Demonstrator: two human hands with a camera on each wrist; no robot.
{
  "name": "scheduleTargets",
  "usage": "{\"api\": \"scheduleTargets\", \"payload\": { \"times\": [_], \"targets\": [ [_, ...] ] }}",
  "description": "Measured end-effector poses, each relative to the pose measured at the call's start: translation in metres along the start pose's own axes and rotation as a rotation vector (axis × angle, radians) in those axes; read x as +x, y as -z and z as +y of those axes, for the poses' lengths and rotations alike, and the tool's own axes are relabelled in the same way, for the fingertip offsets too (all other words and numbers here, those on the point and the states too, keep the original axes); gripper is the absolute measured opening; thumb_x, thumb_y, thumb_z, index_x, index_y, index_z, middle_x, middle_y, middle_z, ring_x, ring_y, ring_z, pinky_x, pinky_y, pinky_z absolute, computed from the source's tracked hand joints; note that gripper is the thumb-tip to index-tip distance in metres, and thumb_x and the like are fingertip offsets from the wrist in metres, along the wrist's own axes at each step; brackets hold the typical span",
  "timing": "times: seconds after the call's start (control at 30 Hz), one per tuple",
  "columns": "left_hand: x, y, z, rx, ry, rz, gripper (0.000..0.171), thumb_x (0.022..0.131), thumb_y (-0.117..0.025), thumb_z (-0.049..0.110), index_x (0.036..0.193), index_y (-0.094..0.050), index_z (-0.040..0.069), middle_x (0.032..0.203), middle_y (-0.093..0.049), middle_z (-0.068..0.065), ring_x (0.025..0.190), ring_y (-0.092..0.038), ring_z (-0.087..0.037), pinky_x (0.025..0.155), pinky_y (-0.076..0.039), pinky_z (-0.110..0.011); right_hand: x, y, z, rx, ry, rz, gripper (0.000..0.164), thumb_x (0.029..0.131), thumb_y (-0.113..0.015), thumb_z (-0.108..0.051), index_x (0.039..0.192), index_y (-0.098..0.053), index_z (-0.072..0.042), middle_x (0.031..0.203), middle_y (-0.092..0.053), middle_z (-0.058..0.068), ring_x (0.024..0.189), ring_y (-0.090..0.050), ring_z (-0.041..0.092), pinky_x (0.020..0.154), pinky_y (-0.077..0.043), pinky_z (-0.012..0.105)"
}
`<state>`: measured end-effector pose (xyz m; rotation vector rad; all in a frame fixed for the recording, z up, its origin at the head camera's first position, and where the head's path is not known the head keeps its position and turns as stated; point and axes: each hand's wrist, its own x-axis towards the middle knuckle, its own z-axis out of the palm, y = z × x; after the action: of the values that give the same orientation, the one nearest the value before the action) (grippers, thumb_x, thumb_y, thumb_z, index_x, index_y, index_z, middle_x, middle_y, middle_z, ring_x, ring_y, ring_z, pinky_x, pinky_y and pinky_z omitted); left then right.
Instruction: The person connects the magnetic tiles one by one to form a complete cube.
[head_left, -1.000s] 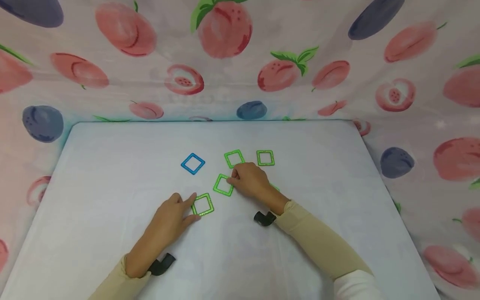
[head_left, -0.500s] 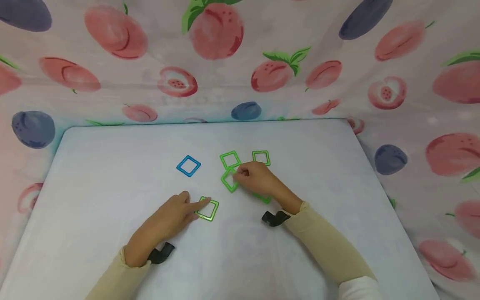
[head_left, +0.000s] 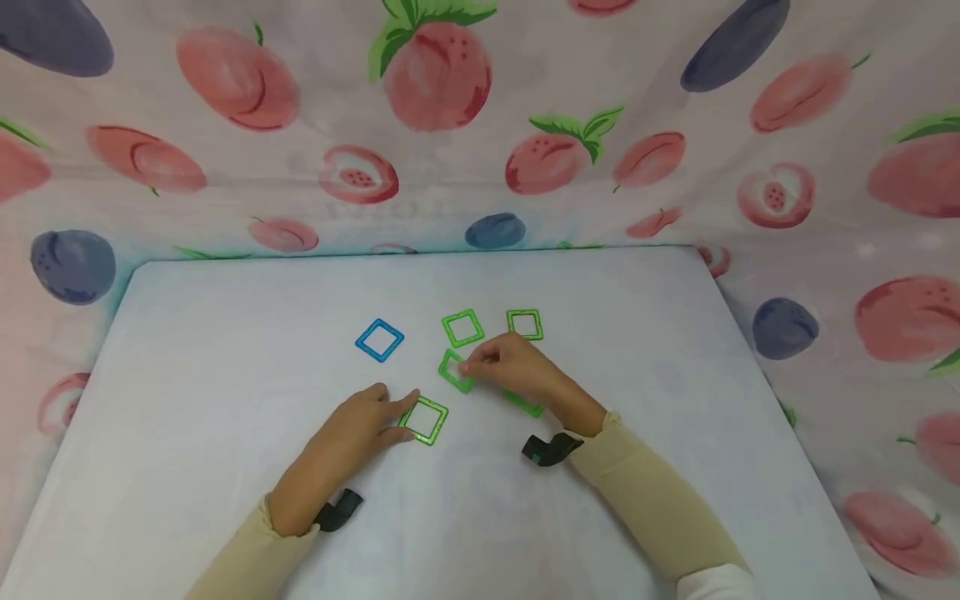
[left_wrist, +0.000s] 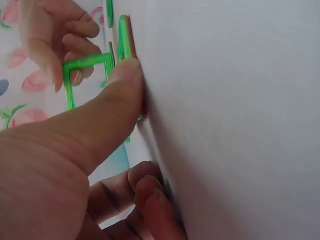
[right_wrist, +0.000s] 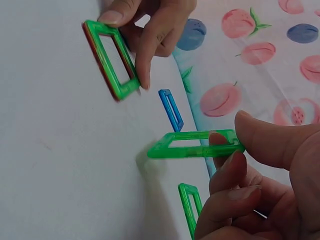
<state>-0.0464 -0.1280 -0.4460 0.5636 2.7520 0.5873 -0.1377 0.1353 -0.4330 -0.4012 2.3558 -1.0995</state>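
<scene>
My left hand (head_left: pixel 345 437) grips a green square frame tile (head_left: pixel 439 427) between thumb and index finger, low at the tabletop. That tile (right_wrist: pixel 106 65) is tilted slightly in the right wrist view, its lower edge reddish. Ahead and to the right, my right hand (head_left: pixel 521 367) pinches another green square frame tile (head_left: pixel 452 383). In the right wrist view this held tile (right_wrist: pixel 187 151) is raised off the table, thumb on one side and fingers curled on the other. The two held tiles are apart, with a small gap of white table between them.
A blue square frame tile (head_left: pixel 368 331) lies left of centre. Two green tiles lie farther back, one green tile (head_left: pixel 469 342) beyond the right hand and another green tile (head_left: pixel 540 323) to its right. Under the right wrist a green tile (head_left: pixel 523 403) is partly hidden. Fruit-printed cloth (head_left: pixel 442 200) hangs behind the white table (head_left: pixel 225 350).
The left hand has slid its tile to the right, its index finger going from across the tile back to its edge. The right hand has carried its tile slightly right and away from the blue tile.
</scene>
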Motion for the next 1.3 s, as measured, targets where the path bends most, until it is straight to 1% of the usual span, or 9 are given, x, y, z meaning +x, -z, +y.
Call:
{"api": "scheduleTargets", "payload": {
  "times": [0.1, 0.27, 0.4, 0.53, 0.7, 0.8, 0.9, 1.1, 1.3],
  "targets": [
    [0.004, 0.000, 0.003, -0.004, 0.001, 0.015, 0.057, 0.089, -0.078, 0.031, 0.140, -0.063, 0.012, 0.089, -0.054, -0.004, 0.074, -0.046, -0.014, 0.069, -0.043, -0.027, 0.002, -0.003, 0.000, 0.012, -0.021, -0.001, 0.023, 0.095, -0.072, -0.039, 0.085, -0.081, -0.019, 0.083, -0.070, -0.004, 0.077, -0.054, 0.015, 0.067, -0.042, 0.029],
    [0.004, -0.002, 0.003, -0.027, 0.018, 0.015, 0.053, 0.089, -0.078, 0.028, 0.138, -0.065, 0.014, 0.086, -0.052, -0.002, 0.071, -0.044, -0.012, 0.064, -0.040, -0.023, 0.005, -0.007, -0.001, 0.031, -0.039, -0.022, 0.023, 0.094, -0.074, -0.039, 0.085, -0.082, -0.020, 0.089, -0.074, -0.007, 0.081, -0.058, 0.015, 0.072, -0.046, 0.029],
    [0.002, -0.003, 0.005, 0.000, 0.003, 0.020, 0.051, 0.089, -0.078, 0.027, 0.137, -0.066, 0.014, 0.087, -0.054, -0.003, 0.071, -0.045, -0.013, 0.065, -0.042, -0.024, 0.006, -0.010, -0.001, 0.075, -0.058, -0.049, 0.021, 0.092, -0.076, -0.038, 0.087, -0.083, -0.019, 0.094, -0.076, -0.006, 0.087, -0.061, 0.015, 0.075, -0.048, 0.030],
    [0.002, -0.002, 0.009, 0.012, -0.004, 0.017, 0.051, 0.088, -0.079, 0.024, 0.136, -0.066, 0.013, 0.088, -0.056, -0.005, 0.071, -0.045, -0.013, 0.065, -0.042, -0.024, 0.006, -0.012, -0.001, 0.105, -0.065, -0.081, 0.020, 0.091, -0.077, -0.034, 0.088, -0.083, -0.016, 0.094, -0.076, -0.006, 0.088, -0.059, 0.014, 0.077, -0.046, 0.029],
    [0.003, -0.004, 0.011, -0.020, 0.019, 0.035, 0.050, 0.088, -0.080, 0.025, 0.135, -0.067, 0.013, 0.087, -0.057, -0.004, 0.069, -0.044, -0.013, 0.062, -0.040, -0.023, 0.008, -0.016, -0.003, 0.113, -0.016, -0.125, 0.018, 0.091, -0.078, -0.032, 0.085, -0.082, -0.015, 0.086, -0.073, -0.005, 0.082, -0.055, 0.013, 0.072, -0.043, 0.028],
    [0.004, -0.004, 0.011, -0.047, 0.051, 0.043, 0.050, 0.087, -0.080, 0.024, 0.133, -0.067, 0.013, 0.085, -0.057, -0.003, 0.068, -0.043, -0.013, 0.061, -0.039, -0.023, 0.009, -0.019, -0.006, 0.093, 0.035, -0.143, 0.020, 0.091, -0.078, -0.034, 0.086, -0.082, -0.015, 0.083, -0.072, -0.003, 0.079, -0.054, 0.013, 0.070, -0.042, 0.028],
    [0.005, -0.005, 0.013, -0.066, 0.082, 0.041, 0.050, 0.085, -0.082, 0.023, 0.132, -0.068, 0.013, 0.082, -0.058, -0.003, 0.066, -0.044, -0.014, 0.059, -0.038, -0.024, 0.008, -0.021, -0.008, 0.059, 0.056, -0.141, 0.021, 0.091, -0.078, -0.036, 0.088, -0.082, -0.016, 0.083, -0.073, -0.003, 0.078, -0.054, 0.012, 0.070, -0.043, 0.028],
    [0.007, -0.007, 0.020, -0.029, 0.133, 0.027, 0.052, 0.083, -0.083, 0.026, 0.131, -0.069, 0.013, 0.080, -0.059, -0.005, 0.067, -0.044, -0.015, 0.061, -0.040, -0.025, 0.005, -0.020, -0.008, -0.012, 0.080, -0.136, 0.021, 0.095, -0.072, -0.040, 0.096, -0.081, -0.021, 0.086, -0.073, -0.007, 0.079, -0.056, 0.013, 0.071, -0.044, 0.029],
    [0.006, -0.009, 0.026, 0.027, 0.143, 0.071, 0.052, 0.084, -0.083, 0.030, 0.132, -0.069, 0.013, 0.083, -0.064, -0.008, 0.067, -0.048, -0.016, 0.063, -0.046, -0.029, 0.006, -0.019, -0.005, -0.010, 0.107, -0.114, 0.019, 0.099, -0.067, -0.037, 0.102, -0.080, -0.023, 0.096, -0.075, -0.008, 0.085, -0.060, 0.012, 0.077, -0.048, 0.029]
  ]
}}
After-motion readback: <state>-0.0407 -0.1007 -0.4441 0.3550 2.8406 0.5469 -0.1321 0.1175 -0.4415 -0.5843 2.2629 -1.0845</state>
